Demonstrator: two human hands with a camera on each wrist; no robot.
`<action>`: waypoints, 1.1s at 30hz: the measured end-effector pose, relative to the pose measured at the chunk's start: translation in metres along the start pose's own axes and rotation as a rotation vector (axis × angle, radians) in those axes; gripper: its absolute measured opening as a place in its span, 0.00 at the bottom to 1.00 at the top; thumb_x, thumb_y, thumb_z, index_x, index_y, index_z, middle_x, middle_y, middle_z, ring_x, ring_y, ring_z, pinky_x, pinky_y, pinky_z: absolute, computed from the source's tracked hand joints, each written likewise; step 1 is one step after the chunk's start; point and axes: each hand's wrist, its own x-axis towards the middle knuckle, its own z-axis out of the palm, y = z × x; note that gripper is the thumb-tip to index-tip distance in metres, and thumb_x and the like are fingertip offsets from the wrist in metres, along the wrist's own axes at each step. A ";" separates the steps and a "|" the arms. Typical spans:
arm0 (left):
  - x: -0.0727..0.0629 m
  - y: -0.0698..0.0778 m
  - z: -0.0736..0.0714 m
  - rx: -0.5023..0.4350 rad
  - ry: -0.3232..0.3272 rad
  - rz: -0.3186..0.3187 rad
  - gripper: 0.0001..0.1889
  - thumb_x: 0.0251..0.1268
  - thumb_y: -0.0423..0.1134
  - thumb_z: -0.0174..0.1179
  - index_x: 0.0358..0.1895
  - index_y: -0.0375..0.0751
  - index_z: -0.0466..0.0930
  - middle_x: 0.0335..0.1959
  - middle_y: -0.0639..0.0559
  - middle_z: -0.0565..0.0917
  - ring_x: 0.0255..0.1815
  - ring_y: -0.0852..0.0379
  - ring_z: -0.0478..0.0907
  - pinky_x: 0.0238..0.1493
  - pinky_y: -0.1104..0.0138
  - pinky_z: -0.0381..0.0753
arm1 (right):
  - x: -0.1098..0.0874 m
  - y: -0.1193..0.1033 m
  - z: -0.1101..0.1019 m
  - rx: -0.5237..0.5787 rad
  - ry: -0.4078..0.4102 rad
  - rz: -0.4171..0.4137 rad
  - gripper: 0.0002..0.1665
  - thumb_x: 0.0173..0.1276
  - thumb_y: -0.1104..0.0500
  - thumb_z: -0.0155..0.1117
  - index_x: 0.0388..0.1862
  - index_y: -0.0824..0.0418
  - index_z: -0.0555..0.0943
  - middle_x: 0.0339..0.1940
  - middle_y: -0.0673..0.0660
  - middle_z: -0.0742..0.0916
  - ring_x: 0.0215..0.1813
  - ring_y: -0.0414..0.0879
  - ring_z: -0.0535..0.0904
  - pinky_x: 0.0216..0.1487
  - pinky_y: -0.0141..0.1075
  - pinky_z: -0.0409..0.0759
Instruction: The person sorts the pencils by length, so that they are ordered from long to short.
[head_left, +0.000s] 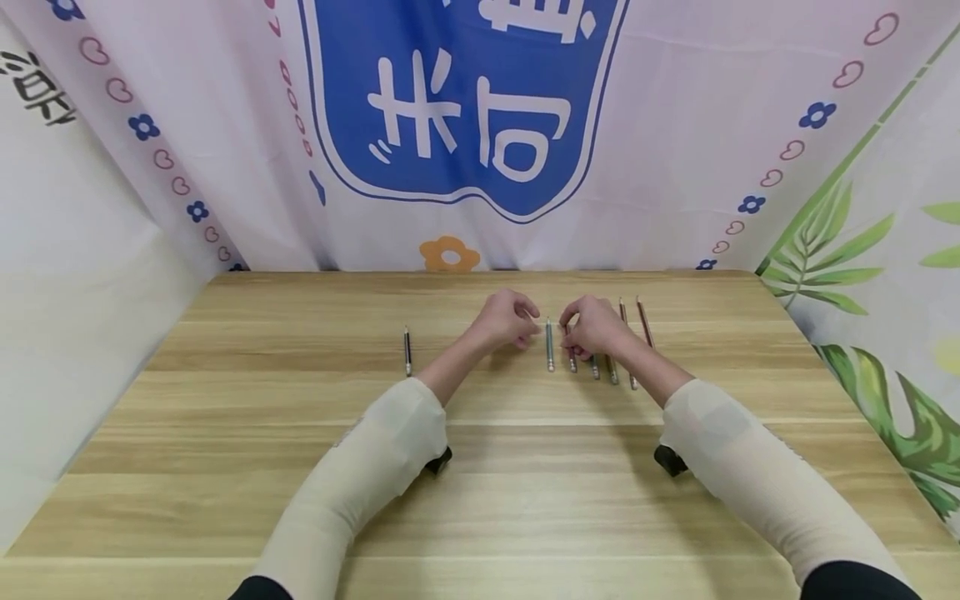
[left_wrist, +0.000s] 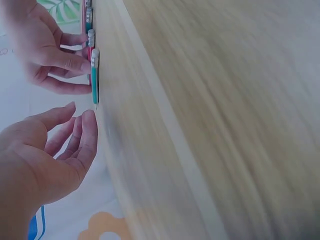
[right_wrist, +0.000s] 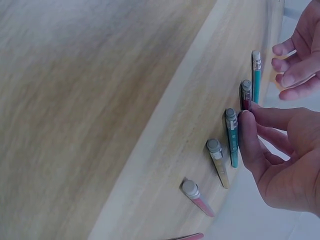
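Several pencils lie side by side on the wooden table, erasers toward me. My right hand (head_left: 592, 325) pinches a dark red pencil (right_wrist: 246, 96) between thumb and finger, down at the tabletop. Just left of it lies a light teal pencil (head_left: 550, 343). On the other side are a darker teal pencil (right_wrist: 232, 131), a gold pencil (right_wrist: 219, 162) and a red pencil (right_wrist: 201, 200). My left hand (head_left: 506, 321) hovers left of the light teal pencil, fingers loosely bent and apart from it, with nothing held.
A black pencil (head_left: 407, 350) lies alone to the left, beside my left forearm. Another reddish pencil (head_left: 645, 321) is at the right end of the row, partly behind my right wrist. A printed cloth (head_left: 660, 167) hangs along the table's far edge.
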 end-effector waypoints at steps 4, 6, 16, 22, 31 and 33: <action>-0.005 -0.002 -0.007 0.005 0.004 -0.007 0.13 0.64 0.24 0.68 0.51 0.24 0.82 0.33 0.43 0.84 0.29 0.53 0.81 0.34 0.64 0.92 | 0.001 0.002 -0.001 0.012 -0.004 -0.008 0.15 0.65 0.72 0.72 0.50 0.73 0.83 0.23 0.61 0.89 0.21 0.45 0.85 0.25 0.35 0.89; -0.008 -0.002 -0.011 -0.001 0.010 -0.014 0.13 0.64 0.25 0.69 0.51 0.25 0.82 0.33 0.44 0.83 0.29 0.52 0.81 0.35 0.63 0.92 | 0.000 0.001 -0.002 0.028 -0.007 -0.004 0.15 0.65 0.72 0.72 0.51 0.73 0.83 0.24 0.62 0.89 0.22 0.45 0.86 0.26 0.35 0.90; -0.024 -0.004 -0.034 0.004 0.030 -0.034 0.14 0.67 0.27 0.67 0.54 0.25 0.81 0.35 0.43 0.82 0.30 0.52 0.81 0.37 0.60 0.91 | -0.005 -0.002 -0.007 0.043 -0.014 -0.025 0.17 0.70 0.72 0.65 0.57 0.75 0.80 0.32 0.64 0.90 0.24 0.46 0.85 0.29 0.39 0.91; -0.032 -0.010 -0.049 -0.027 0.062 -0.032 0.14 0.68 0.27 0.66 0.53 0.23 0.80 0.38 0.38 0.84 0.30 0.51 0.83 0.42 0.55 0.92 | -0.008 -0.005 -0.006 -0.009 0.040 -0.085 0.17 0.71 0.69 0.66 0.57 0.74 0.81 0.35 0.65 0.90 0.28 0.48 0.86 0.29 0.34 0.87; -0.045 -0.015 -0.069 -0.060 0.078 -0.009 0.13 0.70 0.27 0.64 0.52 0.22 0.80 0.46 0.26 0.84 0.38 0.37 0.86 0.46 0.50 0.92 | -0.008 -0.014 0.002 0.001 0.122 -0.164 0.15 0.68 0.66 0.65 0.52 0.72 0.85 0.37 0.64 0.91 0.32 0.52 0.87 0.26 0.28 0.80; -0.048 -0.015 -0.074 -0.042 0.086 0.003 0.12 0.71 0.27 0.64 0.52 0.22 0.81 0.47 0.26 0.85 0.40 0.35 0.87 0.46 0.50 0.92 | -0.007 -0.017 0.004 0.023 0.119 -0.174 0.16 0.69 0.65 0.66 0.52 0.72 0.85 0.37 0.64 0.90 0.33 0.53 0.87 0.27 0.28 0.80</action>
